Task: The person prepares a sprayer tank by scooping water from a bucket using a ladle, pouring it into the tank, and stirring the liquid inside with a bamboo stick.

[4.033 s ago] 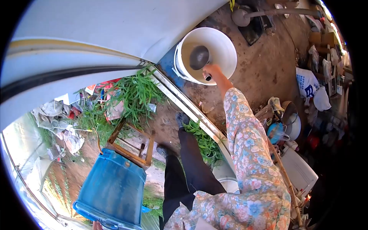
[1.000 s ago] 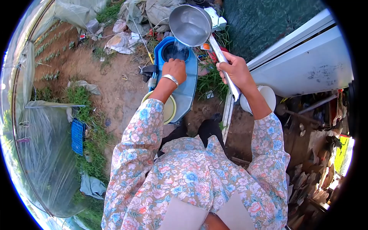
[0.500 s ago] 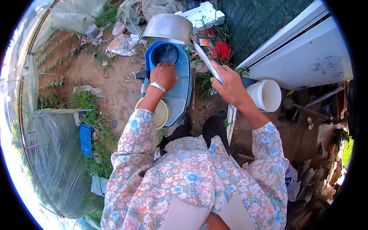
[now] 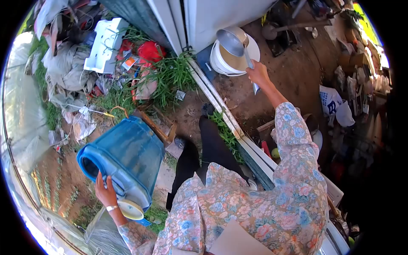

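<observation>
My right hand (image 4: 260, 73) is closed round the handle of a metal dipper (image 4: 231, 42). The dipper's bowl is over the left side of a white bucket (image 4: 220, 63), which holds cloudy, pale brown liquid. Whether the bowl touches the liquid cannot be made out. My left hand (image 4: 105, 192), with a silver bracelet at the wrist, holds the rim of a blue plastic tank (image 4: 131, 144) beside its round, open mouth. Near that wrist, a pale yellow round lid or bowl (image 4: 131, 209) sits against the tank's lower side.
A white door-like panel (image 4: 225, 17) stands behind the bucket. Its white floor track (image 4: 225, 114) runs between the tank and the bucket. Left lie a white foam box (image 4: 106, 44), a red bag (image 4: 151, 51), grass and plastic sheeting. Bags and clutter (image 4: 335, 104) fill the right side.
My right hand has carried the dipper from above the tank's mouth to the white bucket at the right. The view has turned right. My left hand has stayed at the tank's mouth.
</observation>
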Demonstrator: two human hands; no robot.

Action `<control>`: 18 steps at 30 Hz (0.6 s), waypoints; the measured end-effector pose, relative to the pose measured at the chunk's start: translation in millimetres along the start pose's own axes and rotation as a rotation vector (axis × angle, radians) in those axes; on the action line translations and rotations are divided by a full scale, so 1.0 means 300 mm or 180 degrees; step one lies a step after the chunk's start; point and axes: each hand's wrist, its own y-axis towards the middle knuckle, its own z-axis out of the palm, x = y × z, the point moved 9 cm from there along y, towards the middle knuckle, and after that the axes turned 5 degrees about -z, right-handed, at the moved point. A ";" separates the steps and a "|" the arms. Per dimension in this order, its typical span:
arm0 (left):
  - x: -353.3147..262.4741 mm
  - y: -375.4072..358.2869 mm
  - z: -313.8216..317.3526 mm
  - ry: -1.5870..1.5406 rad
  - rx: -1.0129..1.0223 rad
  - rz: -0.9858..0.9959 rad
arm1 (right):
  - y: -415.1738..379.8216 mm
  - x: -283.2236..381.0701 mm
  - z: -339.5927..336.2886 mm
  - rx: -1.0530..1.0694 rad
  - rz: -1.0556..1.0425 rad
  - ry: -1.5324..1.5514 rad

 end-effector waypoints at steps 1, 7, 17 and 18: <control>0.020 0.007 0.008 0.0164 -0.0091 -0.0008 | 0.080 -0.138 0.010 -0.0069 0.0097 -0.0185; 0.000 0.020 -0.016 0.0363 -0.0098 -0.0353 | 0.434 -0.619 0.195 0.0321 0.0784 -0.0920; 0.132 -0.011 -0.015 -0.0456 0.0017 -0.1265 | 0.655 -0.963 0.602 0.0507 0.1345 -0.0696; 0.084 -0.004 -0.017 -0.0416 0.0053 -0.1007 | 0.665 -0.976 0.630 0.0602 0.1394 -0.0666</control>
